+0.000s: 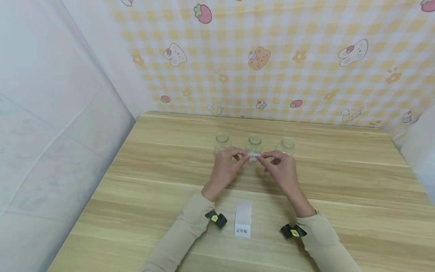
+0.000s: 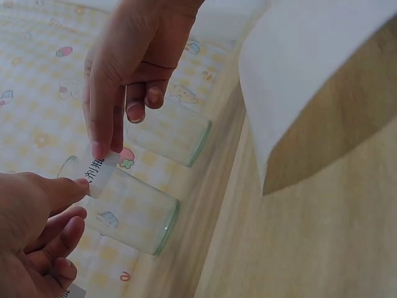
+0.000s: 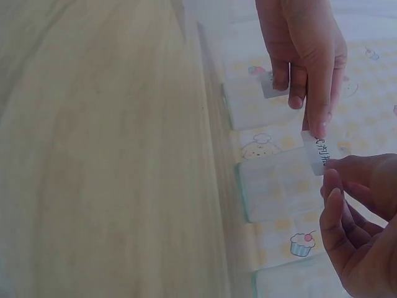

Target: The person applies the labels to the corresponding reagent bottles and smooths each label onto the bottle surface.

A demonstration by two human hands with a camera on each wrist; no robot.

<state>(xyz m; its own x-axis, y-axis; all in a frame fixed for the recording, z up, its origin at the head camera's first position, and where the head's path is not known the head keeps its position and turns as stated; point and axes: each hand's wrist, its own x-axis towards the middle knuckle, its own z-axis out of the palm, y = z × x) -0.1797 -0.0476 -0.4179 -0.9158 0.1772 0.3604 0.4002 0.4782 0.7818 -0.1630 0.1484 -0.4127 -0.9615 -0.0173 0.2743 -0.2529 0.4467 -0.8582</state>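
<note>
Three clear glass jars stand in a row: a left jar (image 1: 222, 139), a middle jar (image 1: 254, 140) and a right jar (image 1: 287, 143). At the middle jar's front, a small white label (image 1: 253, 155) with black printed characters is stretched between both hands. My left hand (image 1: 225, 166) pinches its left end between thumb and index finger. The right hand (image 1: 281, 168) pinches the other end likewise. From the right wrist view the label (image 3: 316, 152) lies against or just off the glass near the rim; I cannot tell which. Another white label (image 3: 273, 85) shows on the left jar.
A white paper strip (image 1: 243, 215) with a printed label at its near end lies on the wooden table (image 1: 153, 211) between the forearms. Behind the table hangs a yellow checked cloth (image 1: 231, 56). A white wall (image 1: 68, 113) borders the left side.
</note>
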